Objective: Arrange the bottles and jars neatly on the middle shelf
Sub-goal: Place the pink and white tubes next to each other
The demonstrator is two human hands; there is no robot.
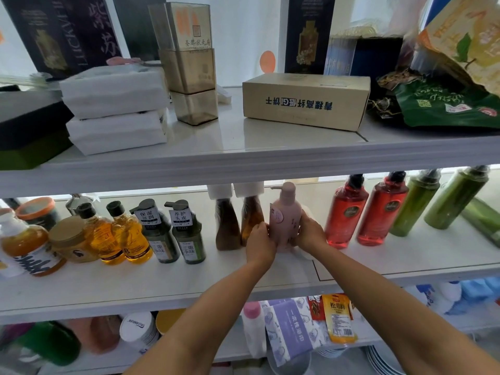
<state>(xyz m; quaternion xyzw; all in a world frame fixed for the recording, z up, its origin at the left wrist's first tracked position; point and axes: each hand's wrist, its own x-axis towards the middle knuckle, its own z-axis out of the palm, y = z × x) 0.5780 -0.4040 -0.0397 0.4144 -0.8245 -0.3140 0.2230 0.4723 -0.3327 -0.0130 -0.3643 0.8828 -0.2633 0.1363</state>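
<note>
- The pink pump bottle (286, 220) stands upright at the centre of the frame on the middle shelf (162, 280), between 2 brown bottles (227, 228) and 2 red bottles (346, 215).
- The left grip (259, 246) and right grip (308, 234) each clasp its lower body from opposite sides.
- Best, I judge: set it in line with its neighbours, label forward, gaps even.
- The nearer brown bottle sits just beside the left grip, so a nudge might topple it.

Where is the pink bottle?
The pink bottle stands mid-view on the middle shelf, brown bottle to its left, red bottle to its right, held by the left hand and right hand.
</note>
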